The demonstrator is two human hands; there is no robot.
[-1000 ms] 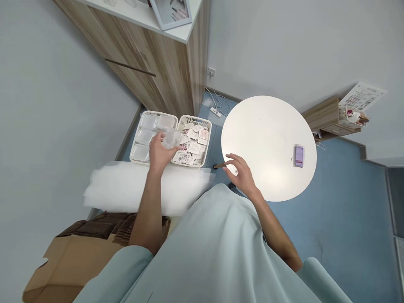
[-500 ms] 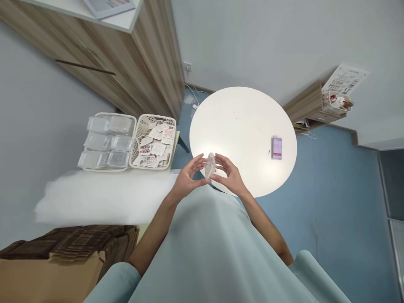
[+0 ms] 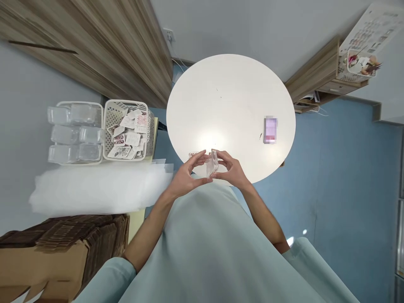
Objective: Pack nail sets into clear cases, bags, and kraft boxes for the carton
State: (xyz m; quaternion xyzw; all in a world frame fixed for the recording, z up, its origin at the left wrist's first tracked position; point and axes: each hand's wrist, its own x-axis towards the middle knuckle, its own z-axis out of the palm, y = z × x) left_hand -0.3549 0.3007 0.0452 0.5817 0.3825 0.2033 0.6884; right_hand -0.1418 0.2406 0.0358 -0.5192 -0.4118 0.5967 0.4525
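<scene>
A small clear plastic box [image 3: 212,164] is held tilted on edge over the near rim of the round white table [image 3: 233,84]. My left hand [image 3: 189,174] grips its left side, thumb below and fingers above. On the opposite side, my right hand [image 3: 232,170] pinches the box between thumb and fingers. What is inside the box cannot be made out. Just behind my left fingers a small printed piece [image 3: 193,154] lies on the table, partly hidden by the hand.
On the left stand a basket of clear plastic boxes [image 3: 75,134] and a white basket of printed cards [image 3: 124,105]. Nearer are white plastic sheets [image 3: 97,189] and folded cardboard [image 3: 44,261]. A purple pack, blurred [image 3: 270,129], lies on the table's right. Wooden cabinets [image 3: 126,50] border the left.
The view has shifted, so table and baskets appear higher and further left. Both hands still hold the box, now turned slightly. The printed piece by my left fingers has come into view.
</scene>
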